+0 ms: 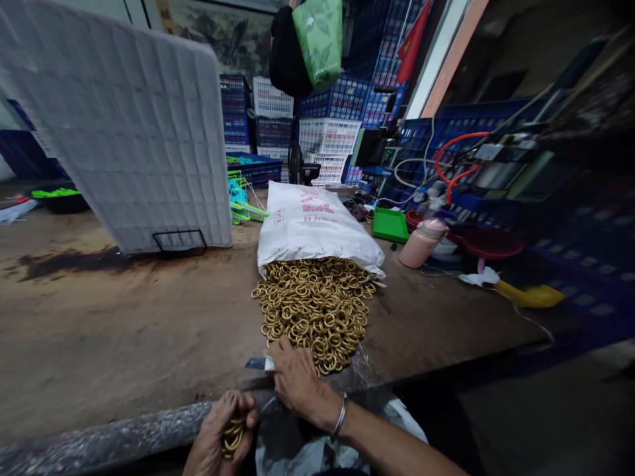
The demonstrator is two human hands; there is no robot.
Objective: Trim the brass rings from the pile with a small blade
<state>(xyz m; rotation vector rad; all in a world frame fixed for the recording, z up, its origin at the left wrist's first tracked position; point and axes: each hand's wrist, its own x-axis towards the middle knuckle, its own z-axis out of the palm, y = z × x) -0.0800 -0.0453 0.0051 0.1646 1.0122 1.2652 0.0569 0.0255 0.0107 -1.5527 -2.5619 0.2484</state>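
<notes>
A heap of gold-coloured metal rings [317,311] spills from the mouth of a white printed sack [317,225] onto the table. Several such rings lie in my left hand [221,430], whose fingers curl around them below the table's front edge. At the heap's near left side is my right hand [297,380], with a metal bangle [340,415] on its wrist. Its fingers are bent and close together, touching the rings; what they grip is hidden. Beside those fingers lies a flat dark strip [254,363] with a white part. Grey plastic sheeting [297,443] shows beneath my hands.
A tall pale ribbed panel [143,125] stands in a black wire stand [178,241] at the left. To the right are a pink bottle [421,243], a green tray [389,225] and a red bowl [491,243]. Stacked crates [330,135] fill the back.
</notes>
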